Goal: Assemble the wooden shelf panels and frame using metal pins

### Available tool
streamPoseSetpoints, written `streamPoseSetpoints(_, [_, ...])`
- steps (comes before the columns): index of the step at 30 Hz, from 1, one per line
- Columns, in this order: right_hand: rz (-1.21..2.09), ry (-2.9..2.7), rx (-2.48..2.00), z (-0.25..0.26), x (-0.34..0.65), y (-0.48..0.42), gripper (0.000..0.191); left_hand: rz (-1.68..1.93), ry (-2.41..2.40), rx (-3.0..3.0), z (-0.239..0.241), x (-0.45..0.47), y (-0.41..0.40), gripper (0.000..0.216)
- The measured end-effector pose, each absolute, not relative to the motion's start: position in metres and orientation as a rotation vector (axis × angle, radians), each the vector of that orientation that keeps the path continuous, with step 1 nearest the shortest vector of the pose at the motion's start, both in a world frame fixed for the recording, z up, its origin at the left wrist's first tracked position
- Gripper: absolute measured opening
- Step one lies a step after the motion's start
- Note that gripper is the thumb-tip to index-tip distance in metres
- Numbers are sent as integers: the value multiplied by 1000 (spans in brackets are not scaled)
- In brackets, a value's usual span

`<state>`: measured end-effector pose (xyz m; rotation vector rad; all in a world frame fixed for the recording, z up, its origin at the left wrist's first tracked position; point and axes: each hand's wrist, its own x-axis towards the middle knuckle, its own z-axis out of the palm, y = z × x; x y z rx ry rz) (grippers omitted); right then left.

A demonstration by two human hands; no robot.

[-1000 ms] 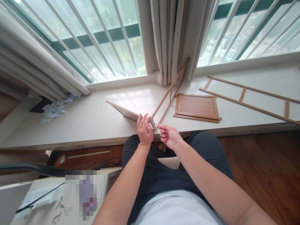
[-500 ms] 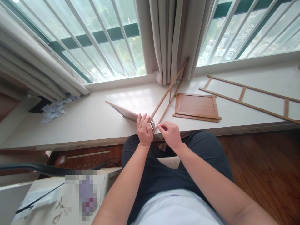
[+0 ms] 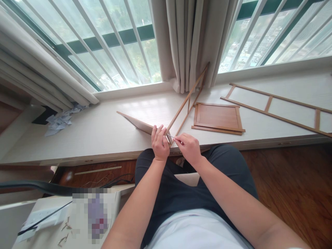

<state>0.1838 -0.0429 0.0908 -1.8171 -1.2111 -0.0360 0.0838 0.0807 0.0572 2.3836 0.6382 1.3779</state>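
Observation:
My left hand is closed around the near corner where a wooden panel meets a long wooden ladder-like frame. That frame leans from the corner up toward the curtain. My right hand pinches a thin metal pin or screw whose tip points into that corner joint. Both hands sit at the front edge of the white windowsill, above my lap.
A flat wooden panel and a second ladder-like frame lie on the sill to the right. Crumpled paper sits at the far left. Loose small screws lie on a white box at the lower left. Curtains hang behind.
My right hand has moved left toward the corner joint, bringing the thin pin up to it. The left hand has stayed gripping the corner.

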Motion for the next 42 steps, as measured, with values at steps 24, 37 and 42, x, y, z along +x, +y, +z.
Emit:
streamPoseSetpoints(24, [693,-472,-1510,95,185,-30,29,1342,686,2397,59,83,79,44])
streamPoseSetpoints(37, [1333,185,-1006,107,190,-25,17,1334,711,2403,58,83,79,44])
streamPoseSetpoints(42, [1342,214,-1003,108,190,-24,15,1350,700,2413,58,83,79,45])
